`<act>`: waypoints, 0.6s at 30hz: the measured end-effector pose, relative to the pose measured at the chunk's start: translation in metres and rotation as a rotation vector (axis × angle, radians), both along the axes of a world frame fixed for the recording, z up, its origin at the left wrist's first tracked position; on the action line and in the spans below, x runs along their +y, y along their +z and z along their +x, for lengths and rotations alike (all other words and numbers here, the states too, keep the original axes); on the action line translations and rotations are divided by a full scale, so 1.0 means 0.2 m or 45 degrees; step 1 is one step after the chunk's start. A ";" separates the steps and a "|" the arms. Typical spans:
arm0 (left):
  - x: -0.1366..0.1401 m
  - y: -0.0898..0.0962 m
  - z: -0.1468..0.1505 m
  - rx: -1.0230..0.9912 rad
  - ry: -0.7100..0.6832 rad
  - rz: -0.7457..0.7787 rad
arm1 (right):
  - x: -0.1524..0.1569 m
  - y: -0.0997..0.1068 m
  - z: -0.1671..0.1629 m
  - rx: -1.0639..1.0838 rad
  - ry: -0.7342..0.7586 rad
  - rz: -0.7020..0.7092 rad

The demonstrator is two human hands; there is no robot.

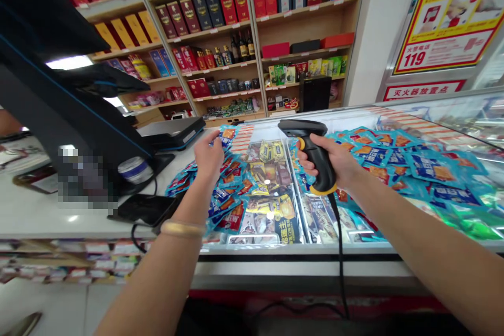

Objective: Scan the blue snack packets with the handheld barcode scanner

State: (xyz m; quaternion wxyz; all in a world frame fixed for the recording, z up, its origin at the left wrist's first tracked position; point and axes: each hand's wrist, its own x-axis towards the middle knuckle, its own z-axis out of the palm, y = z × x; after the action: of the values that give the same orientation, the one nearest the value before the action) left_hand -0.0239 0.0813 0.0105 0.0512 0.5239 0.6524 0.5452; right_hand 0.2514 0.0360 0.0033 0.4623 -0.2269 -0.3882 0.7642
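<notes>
Scanner (320, 160) right of centre is gripped by your right hand (339, 160), your left hand (208, 156) pinching a blue packet (229, 135).

Looks like a shop, w/ labelled shelves (311, 30) of bottles (243, 49) & boxed goods (227, 5), barcode scanner (321, 163) & glass-top display case (299, 269).

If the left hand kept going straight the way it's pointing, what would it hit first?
The left hand would first meet the blue packet right at its fingertips, perhaps already touching it. Beyond that, the line seems to run toward the shelving, though depth is unclear.
</notes>
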 end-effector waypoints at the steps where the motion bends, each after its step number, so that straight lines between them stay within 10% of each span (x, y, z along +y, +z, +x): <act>1: -0.01 -0.01 -0.07 0.183 0.070 -0.127 | 0.00 0.00 -0.05 0.004 0.033 -0.020; 7: -0.07 -0.14 -0.23 0.723 0.172 -0.561 | -0.01 -0.06 -0.22 0.037 0.168 -0.103; 18: -0.02 -0.12 -0.07 0.565 0.129 -0.047 | 0.03 0.01 0.11 0.052 -0.055 -0.025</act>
State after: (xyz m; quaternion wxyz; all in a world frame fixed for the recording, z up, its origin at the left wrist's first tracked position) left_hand -0.0378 0.0781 -0.0142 -0.1115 0.5965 0.6830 0.4065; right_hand 0.2737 0.0417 0.0058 0.4842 -0.2243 -0.3662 0.7624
